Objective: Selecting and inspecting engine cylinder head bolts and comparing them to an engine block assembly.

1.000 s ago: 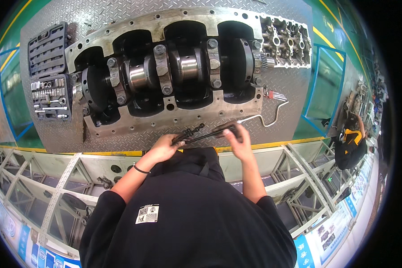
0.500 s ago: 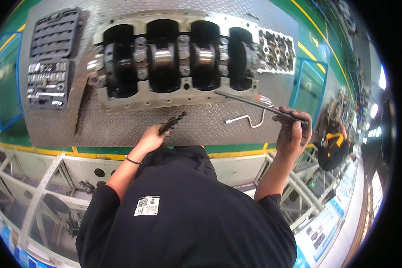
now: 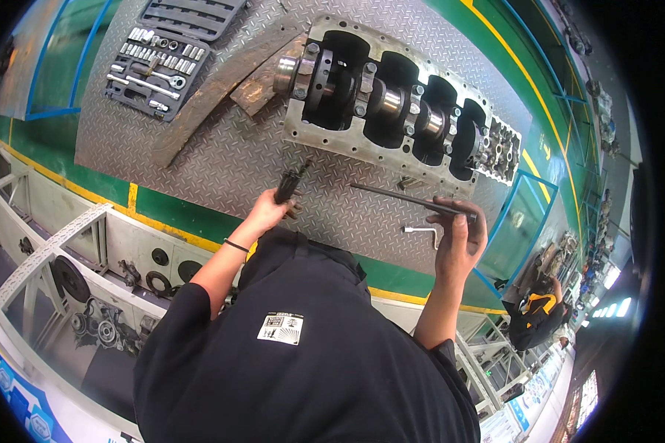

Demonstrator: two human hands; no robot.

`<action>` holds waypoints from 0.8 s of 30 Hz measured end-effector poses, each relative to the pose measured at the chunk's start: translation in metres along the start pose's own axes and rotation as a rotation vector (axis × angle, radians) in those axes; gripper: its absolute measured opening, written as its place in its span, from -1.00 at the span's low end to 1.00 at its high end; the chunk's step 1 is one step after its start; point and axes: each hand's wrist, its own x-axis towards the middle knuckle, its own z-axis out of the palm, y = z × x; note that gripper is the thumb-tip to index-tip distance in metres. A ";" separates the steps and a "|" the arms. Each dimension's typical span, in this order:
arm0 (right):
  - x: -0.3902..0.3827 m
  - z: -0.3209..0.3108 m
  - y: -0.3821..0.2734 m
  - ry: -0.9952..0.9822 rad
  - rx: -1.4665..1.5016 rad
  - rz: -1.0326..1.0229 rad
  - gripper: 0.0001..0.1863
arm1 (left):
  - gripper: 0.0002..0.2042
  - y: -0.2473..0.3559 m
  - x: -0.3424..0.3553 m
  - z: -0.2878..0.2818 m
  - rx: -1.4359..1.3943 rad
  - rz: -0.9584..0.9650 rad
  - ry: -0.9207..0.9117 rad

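Note:
My left hand [image 3: 267, 213] is closed around a bundle of dark bolt-like rods [image 3: 289, 184], whose narrow ends point away from me. My right hand [image 3: 459, 240] grips one end of a long, thin dark rod [image 3: 395, 195] between thumb and fingers. The rod's free end points left, short of the engine block's near edge. Across the plate, in front of both hands, lies the engine block [image 3: 347, 142], with a crankshaft [image 3: 391, 102] held under bearing caps. A bent metal wrench [image 3: 420, 229] lies just left of my right hand, which partly hides it.
A grey socket set case [image 3: 186, 101] lies open at the far left of the tread-plate tabletop [image 3: 236, 173]. Worn wooden boards [image 3: 213, 90] lie between it and the block. A cylinder head [image 3: 505, 151] adjoins the block's right end. Another person [image 3: 536, 319] is at the far right.
My view has turned, so the bench and block now slant down to the right. The rod's free end now shows apart from the block's edge. Both hands keep their hold.

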 end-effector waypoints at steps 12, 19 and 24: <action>-0.030 0.088 0.029 -0.265 -0.067 0.210 -0.73 | -0.68 0.060 -0.051 -0.053 -0.261 0.101 -0.020; -0.046 0.134 0.090 -0.377 0.097 0.494 -0.80 | -0.68 0.069 -0.056 -0.040 -0.255 0.145 -0.198; -0.054 0.141 0.115 -0.314 0.189 0.556 -0.73 | -0.72 0.065 -0.051 -0.041 -0.151 -0.032 -0.382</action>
